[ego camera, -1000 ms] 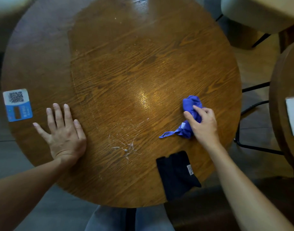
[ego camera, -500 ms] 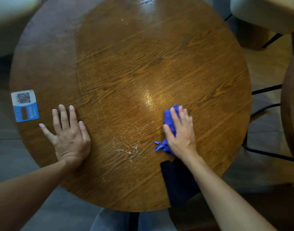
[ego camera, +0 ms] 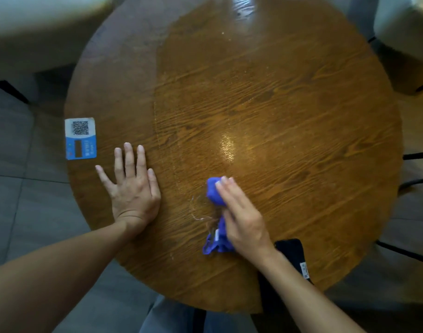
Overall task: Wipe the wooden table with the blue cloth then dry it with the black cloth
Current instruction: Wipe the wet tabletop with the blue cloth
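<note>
The round wooden table [ego camera: 277,104] fills the view, glossy on its right part. My right hand [ego camera: 241,217] presses the bunched blue cloth [ego camera: 214,191] flat against the near middle of the top, over a patch of whitish smears [ego camera: 197,212]. The cloth's tail sticks out below my palm. My left hand [ego camera: 131,186] lies flat on the wood to the left, fingers spread, holding nothing. The black cloth [ego camera: 293,255] lies at the near right edge, half hidden under my right forearm.
A white and blue QR sticker [ego camera: 80,138] sits at the table's left edge. Pale upholstered chairs [ego camera: 405,27] stand at the far right and far left. Black metal chair legs [ego camera: 417,169] show to the right. My knees are under the near edge.
My right hand has slid the blue cloth leftward across the table, from the right side onto the whitish smears. The left hand has stayed planted.
</note>
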